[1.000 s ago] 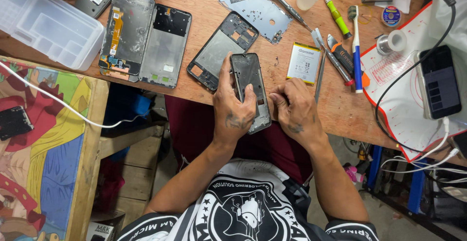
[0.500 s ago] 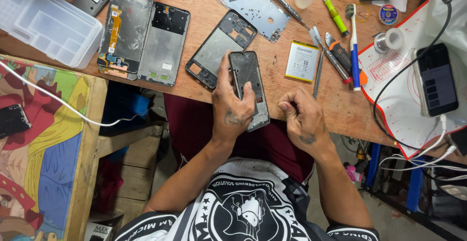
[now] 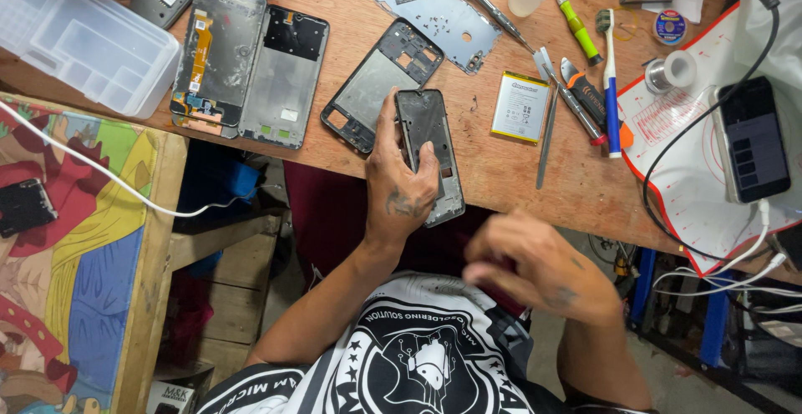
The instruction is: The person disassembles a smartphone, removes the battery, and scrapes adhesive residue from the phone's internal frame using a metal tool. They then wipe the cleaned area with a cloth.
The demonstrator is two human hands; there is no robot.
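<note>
My left hand (image 3: 399, 184) grips a dark phone frame (image 3: 428, 130) and holds it over the near edge of the wooden workbench (image 3: 493, 184). My right hand (image 3: 535, 265) is blurred, off the bench and close to my chest, with its fingers curled; whether it holds anything is unclear. A second black phone frame (image 3: 372, 84) lies just left of the held one. A flat battery (image 3: 520, 107) lies to its right, beside tweezers (image 3: 547, 134) and screwdrivers (image 3: 585, 101).
Opened phone housings (image 3: 251, 63) and a clear plastic organiser box (image 3: 79, 42) lie at the left. A phone (image 3: 750, 140) with a cable rests on a white mat at the right, near a solder spool (image 3: 672, 70). A colourful side table (image 3: 75, 247) stands at the lower left.
My right hand has left the phone frame and pulled back off the bench toward my body. The left hand keeps hold of the frame in about the same place.
</note>
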